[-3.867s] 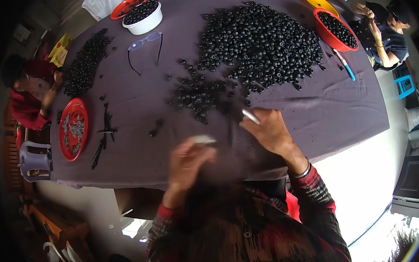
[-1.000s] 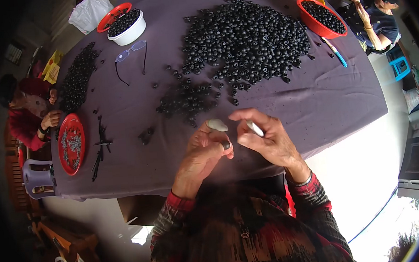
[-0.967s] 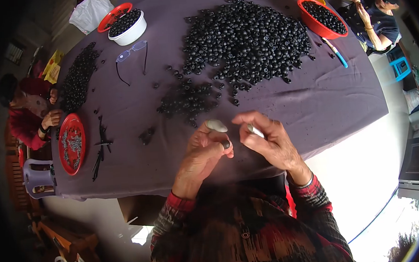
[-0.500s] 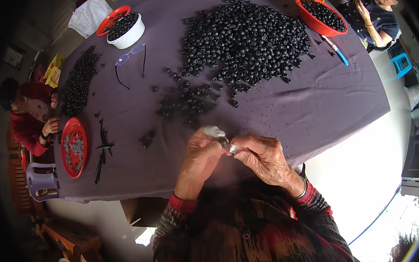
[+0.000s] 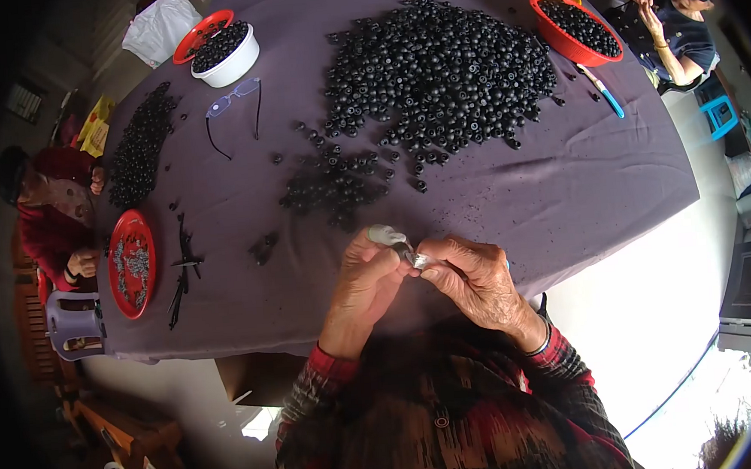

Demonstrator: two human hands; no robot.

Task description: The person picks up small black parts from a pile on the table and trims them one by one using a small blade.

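Observation:
My left hand (image 5: 363, 278), with a pale cover on one fingertip, pinches a small dark round piece (image 5: 406, 254) near the table's front edge. My right hand (image 5: 477, 284) is closed on a small silvery-white tool (image 5: 420, 261), whose end meets the dark piece. Beyond my hands lies a small blurred group of black pieces (image 5: 333, 181). Behind that spreads a large heap of black bead-like pieces (image 5: 443, 71). Fine dark crumbs dot the cloth to the right of the group.
Purple cloth covers the table (image 5: 581, 213). At left are a red tray (image 5: 152, 282), black strips (image 5: 185, 263) and glasses (image 5: 234, 94). A white bowl (image 5: 232, 69), a red bowl (image 5: 588, 53) and a blue-handled knife (image 5: 606, 93) stand or lie farther back. Two people sit at the sides.
Since a second ago my right hand has moved in to my left, and the tool now meets the dark piece. The person at left has lowered one hand.

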